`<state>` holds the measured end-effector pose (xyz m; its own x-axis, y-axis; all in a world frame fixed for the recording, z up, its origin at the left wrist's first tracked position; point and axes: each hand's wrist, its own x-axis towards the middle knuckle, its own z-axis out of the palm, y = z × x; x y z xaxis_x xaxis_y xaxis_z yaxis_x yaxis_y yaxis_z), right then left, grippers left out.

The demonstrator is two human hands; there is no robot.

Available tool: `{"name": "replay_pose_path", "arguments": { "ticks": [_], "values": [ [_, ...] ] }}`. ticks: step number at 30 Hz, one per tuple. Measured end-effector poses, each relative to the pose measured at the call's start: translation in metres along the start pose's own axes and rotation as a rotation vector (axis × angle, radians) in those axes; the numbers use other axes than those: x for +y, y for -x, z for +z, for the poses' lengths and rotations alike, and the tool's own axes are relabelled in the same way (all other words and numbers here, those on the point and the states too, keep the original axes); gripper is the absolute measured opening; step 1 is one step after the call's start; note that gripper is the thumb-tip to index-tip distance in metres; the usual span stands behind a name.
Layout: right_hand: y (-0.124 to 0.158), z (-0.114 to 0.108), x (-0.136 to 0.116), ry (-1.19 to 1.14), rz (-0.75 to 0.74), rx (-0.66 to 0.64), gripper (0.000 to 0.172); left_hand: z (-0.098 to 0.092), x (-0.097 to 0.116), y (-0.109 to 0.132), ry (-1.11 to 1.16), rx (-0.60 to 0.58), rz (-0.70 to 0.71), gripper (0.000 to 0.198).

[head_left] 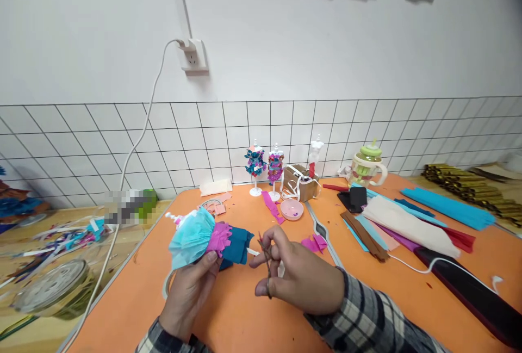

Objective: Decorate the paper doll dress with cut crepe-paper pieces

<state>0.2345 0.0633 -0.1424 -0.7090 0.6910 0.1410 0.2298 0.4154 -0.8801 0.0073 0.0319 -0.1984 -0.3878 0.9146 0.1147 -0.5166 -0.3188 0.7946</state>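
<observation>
In my left hand (pixel 193 282) is a small dress form (pixel 191 241) lying tilted on its side, dressed in crepe paper. Its paper runs from light blue to a frilled magenta band (pixel 218 239) to dark teal (pixel 236 245), and a white stand rod pokes out at the teal end. My left thumb presses near the magenta band. The fingers of my right hand (pixel 299 271) are closed through the handles of small scissors (pixel 267 266), held beside the rod and the teal paper's edge. Whether the blades touch anything, I cannot tell.
Two decorated dress forms (pixel 255 165) and a bare white one (pixel 316 152) stand at the back by a brown box (pixel 302 181). A pink bowl (pixel 292 209) sits before them. Crepe paper strips (pixel 411 225), a black phone-like object (pixel 358 199) and a lidded cup (pixel 369 167) occupy the right.
</observation>
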Motion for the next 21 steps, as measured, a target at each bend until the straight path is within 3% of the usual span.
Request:
{"name": "replay_pose_path", "arguments": {
  "ticks": [3, 7, 11, 16, 19, 21],
  "values": [
    [-0.001, 0.001, -0.024, 0.187, -0.077, -0.008, 0.019, 0.001, 0.002, 0.001, -0.001, 0.012, 0.008, 0.064],
    [-0.002, -0.001, -0.021, 0.349, -0.105, 0.039, 0.045, 0.004, -0.003, 0.001, -0.034, 0.018, 0.019, 0.063],
    [-0.007, -0.006, -0.008, 0.445, -0.076, 0.039, 0.037, 0.005, -0.008, 0.003, -0.082, -0.012, 0.046, 0.055],
    [-0.010, -0.011, -0.010, 0.303, -0.125, -0.034, 0.049, 0.001, -0.007, 0.002, -0.073, -0.016, -0.015, 0.049],
    [-0.012, -0.006, -0.012, 0.183, -0.090, -0.002, 0.030, -0.002, -0.007, 0.000, -0.055, -0.004, -0.074, 0.040],
    [-0.016, -0.001, -0.010, 0.176, -0.076, 0.030, 0.018, -0.003, -0.008, -0.001, -0.062, 0.004, -0.041, 0.029]
  ]
}}
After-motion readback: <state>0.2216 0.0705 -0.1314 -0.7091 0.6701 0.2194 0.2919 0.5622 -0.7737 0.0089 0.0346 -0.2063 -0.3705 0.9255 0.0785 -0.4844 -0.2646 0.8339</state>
